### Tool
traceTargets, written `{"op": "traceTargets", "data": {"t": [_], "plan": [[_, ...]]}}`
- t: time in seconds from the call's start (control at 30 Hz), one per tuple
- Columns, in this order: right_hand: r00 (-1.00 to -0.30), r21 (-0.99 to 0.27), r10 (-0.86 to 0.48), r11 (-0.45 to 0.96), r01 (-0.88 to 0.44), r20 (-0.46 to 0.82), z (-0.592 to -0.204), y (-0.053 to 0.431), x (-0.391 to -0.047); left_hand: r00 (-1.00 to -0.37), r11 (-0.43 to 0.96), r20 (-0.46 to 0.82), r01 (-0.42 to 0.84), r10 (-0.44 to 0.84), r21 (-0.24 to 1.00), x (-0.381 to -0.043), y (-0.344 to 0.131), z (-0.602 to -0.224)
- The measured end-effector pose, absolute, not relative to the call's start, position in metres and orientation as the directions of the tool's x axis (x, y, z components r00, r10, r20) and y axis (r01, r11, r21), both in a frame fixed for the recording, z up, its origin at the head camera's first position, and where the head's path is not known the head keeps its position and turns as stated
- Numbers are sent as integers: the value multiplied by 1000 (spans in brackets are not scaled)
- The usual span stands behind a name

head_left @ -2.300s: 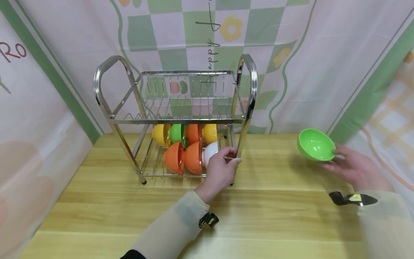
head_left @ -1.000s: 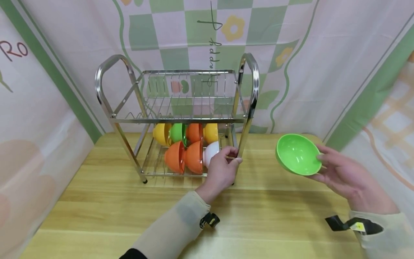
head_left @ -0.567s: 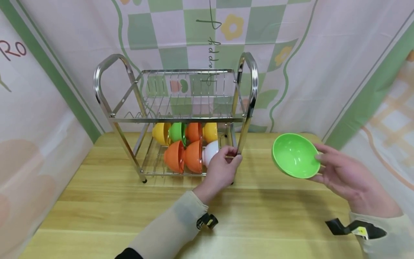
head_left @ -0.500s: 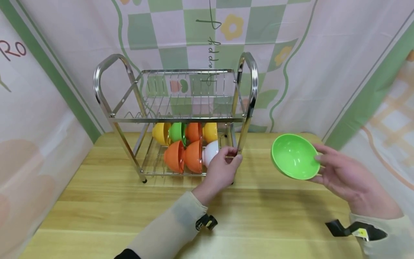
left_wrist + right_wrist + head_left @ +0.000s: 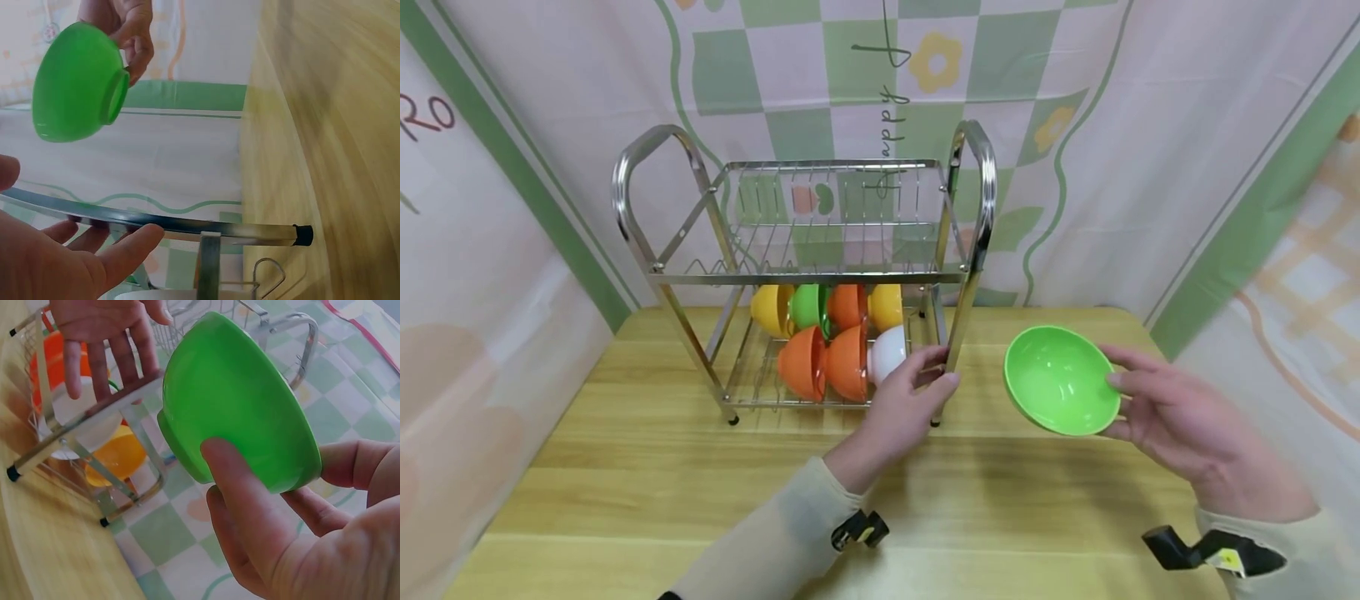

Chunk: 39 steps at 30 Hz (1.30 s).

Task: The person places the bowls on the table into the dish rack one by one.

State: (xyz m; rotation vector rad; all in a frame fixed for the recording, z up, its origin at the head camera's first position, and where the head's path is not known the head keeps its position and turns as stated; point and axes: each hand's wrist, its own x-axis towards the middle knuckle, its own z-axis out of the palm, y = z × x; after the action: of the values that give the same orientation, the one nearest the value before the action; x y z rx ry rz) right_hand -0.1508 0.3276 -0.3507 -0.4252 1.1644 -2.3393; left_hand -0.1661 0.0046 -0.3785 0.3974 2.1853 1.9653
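Note:
My right hand (image 5: 1195,425) holds a bright green bowl (image 5: 1060,382) by its edge, tilted with its inside toward the head camera, above the table right of the rack. In the right wrist view, fingers lie under the bowl's outside and the thumb is at its rim. My left hand (image 5: 898,408) is at the right front post of a two-tier metal dish rack (image 5: 808,279). Its fingers look straight and spread in the right wrist view, behind the post (image 5: 81,419); whether they touch it I cannot tell. A white bowl (image 5: 887,354) stands just beyond that hand.
On the rack's lower tier, several bowls stand on edge: orange bowls (image 5: 802,364) in front, with yellow (image 5: 771,310) and green (image 5: 808,307) ones behind. The upper wire tier (image 5: 835,225) sits above them. Patterned cloth (image 5: 1075,167) surrounds the wooden table (image 5: 625,475).
The right hand has brought the green bowl leftward and nearer to the rack. The left hand's fingers have loosened from their pinch at the rack post and its wrist has shifted slightly left.

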Motion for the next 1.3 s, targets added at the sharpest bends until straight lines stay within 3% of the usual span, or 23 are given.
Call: {"op": "traceTargets", "data": {"t": [0.17,0.43,0.7,1.0,1.3], "plan": [[-838,-831,-544,-482,279,34,-351,317,-146,-937,67,59,87,344,994,-163,-5,-376],[-833,-851,-550,-460,253,50,-348,299,-139,-851,-192,158,69,501,979,-154,-20,-375],[-816,-848,-573,-467,251,74,-347,281,-135,-801,-290,261,114,538,950,-145,-27,-370],[-817,-853,-573,-456,254,62,-351,264,-129,-800,-503,214,-124,560,855,-140,-27,-372],[-837,-881,-545,-418,224,46,-352,251,-126,-805,-537,196,-172,560,826,-137,-31,-379]]}}
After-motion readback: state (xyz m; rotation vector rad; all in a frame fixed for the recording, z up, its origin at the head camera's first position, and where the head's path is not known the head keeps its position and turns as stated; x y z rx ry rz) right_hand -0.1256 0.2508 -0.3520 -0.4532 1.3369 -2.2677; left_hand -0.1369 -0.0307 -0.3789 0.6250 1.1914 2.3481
